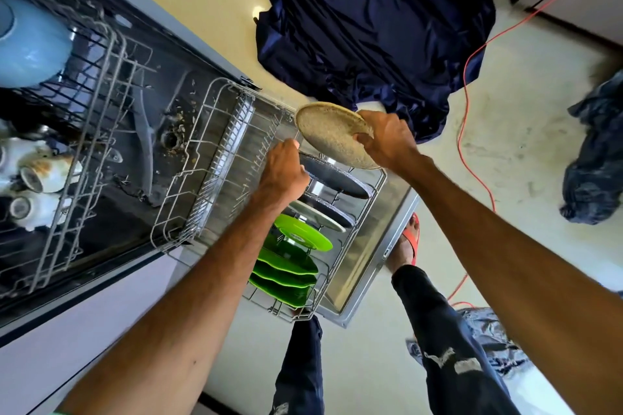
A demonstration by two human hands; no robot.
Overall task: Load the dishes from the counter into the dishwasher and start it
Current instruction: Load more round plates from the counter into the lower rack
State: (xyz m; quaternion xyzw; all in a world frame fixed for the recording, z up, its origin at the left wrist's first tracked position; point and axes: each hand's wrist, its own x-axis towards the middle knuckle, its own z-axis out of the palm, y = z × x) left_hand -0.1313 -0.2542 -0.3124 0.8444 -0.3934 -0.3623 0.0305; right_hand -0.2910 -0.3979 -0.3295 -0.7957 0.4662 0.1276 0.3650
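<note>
Leaning over the open dishwasher (111,152), I see its lower rack (367,209) pulled out, with green plates (286,266) and dark plates (337,178) standing on edge. My right hand (387,141) is clamped on the rim of a speckled beige plate (330,135) above the rack's far end. It looks stiff, breakable and fairly heavy, so gripping the rim suits. My left hand (283,172) rests closed at the nearest dark plate; what it grips, I cannot tell.

Both bare forearms reach forward and down. The left hand (285,167) is curled knuckles-up, its fingers bent under and hidden. The right hand (387,138), higher and just beside it, pinches closed, thumb in front, fingers wrapped behind.
</note>
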